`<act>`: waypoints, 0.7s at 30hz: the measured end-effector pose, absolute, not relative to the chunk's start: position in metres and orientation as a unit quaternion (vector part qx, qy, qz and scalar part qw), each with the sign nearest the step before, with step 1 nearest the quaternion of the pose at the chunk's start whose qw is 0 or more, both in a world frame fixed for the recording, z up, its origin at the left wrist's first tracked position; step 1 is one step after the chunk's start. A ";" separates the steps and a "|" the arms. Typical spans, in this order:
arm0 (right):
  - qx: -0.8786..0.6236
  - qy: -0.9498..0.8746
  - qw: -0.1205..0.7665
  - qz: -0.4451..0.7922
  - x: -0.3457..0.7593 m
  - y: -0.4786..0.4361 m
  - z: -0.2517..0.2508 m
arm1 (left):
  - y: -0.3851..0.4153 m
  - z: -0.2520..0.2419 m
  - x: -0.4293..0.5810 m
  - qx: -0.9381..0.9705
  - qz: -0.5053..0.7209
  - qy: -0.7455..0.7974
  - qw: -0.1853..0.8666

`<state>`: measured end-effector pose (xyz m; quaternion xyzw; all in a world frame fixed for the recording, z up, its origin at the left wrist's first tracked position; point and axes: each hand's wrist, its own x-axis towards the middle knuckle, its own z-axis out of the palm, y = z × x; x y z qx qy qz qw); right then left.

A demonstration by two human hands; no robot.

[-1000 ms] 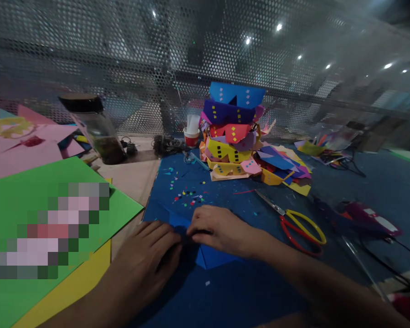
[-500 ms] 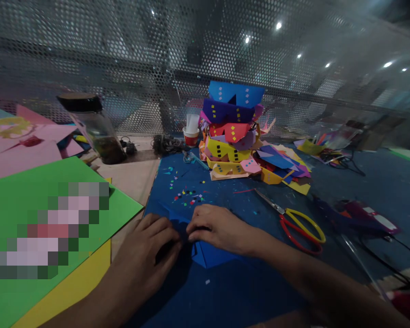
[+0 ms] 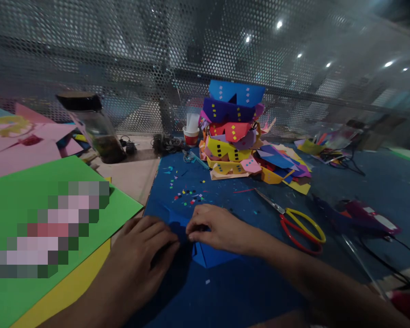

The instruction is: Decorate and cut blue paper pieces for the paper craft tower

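Observation:
A folded piece of blue paper [image 3: 210, 256] lies on the dark blue table top, partly covered by my hands. My right hand [image 3: 215, 230] pinches it from above, thumb and fingers pressed together over its middle. My left hand [image 3: 143, 253] is closed at the paper's left side, fingers curled and thumb tucked near them; the exact contact under its fingertips is hidden in shadow. Small coloured paper squares [image 3: 191, 199] are scattered just beyond both hands. Scissors [image 3: 289, 223] with one red and one yellow handle lie to the right of my right hand.
A stack of colourful paper masks [image 3: 234, 123] stands ahead, with paper scraps [image 3: 287, 164] beside it. Green sheet [image 3: 78, 173], dark-lidded jar [image 3: 105, 141] and paper cup [image 3: 191, 136] stand left and behind. A purple corded tool [image 3: 371, 216] is at right, before a perforated metal screen [image 3: 123, 59].
My left hand has shifted slightly left, its fingertips a little farther from my right hand. The right hand and the blue paper look nearly the same.

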<state>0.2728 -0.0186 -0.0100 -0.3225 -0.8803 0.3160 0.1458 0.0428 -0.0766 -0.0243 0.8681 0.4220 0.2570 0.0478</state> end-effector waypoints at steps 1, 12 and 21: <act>-0.321 -0.880 0.146 0.318 0.273 -0.018 -0.010 | -0.079 -0.022 0.042 0.872 0.264 0.411 0.025; -0.331 -0.869 0.152 0.335 0.273 -0.019 -0.010 | -0.108 -0.026 0.041 0.909 0.213 0.327 -0.144; -0.332 -0.870 0.162 0.327 0.273 -0.020 -0.012 | -0.115 -0.038 0.039 0.920 0.142 0.323 -0.169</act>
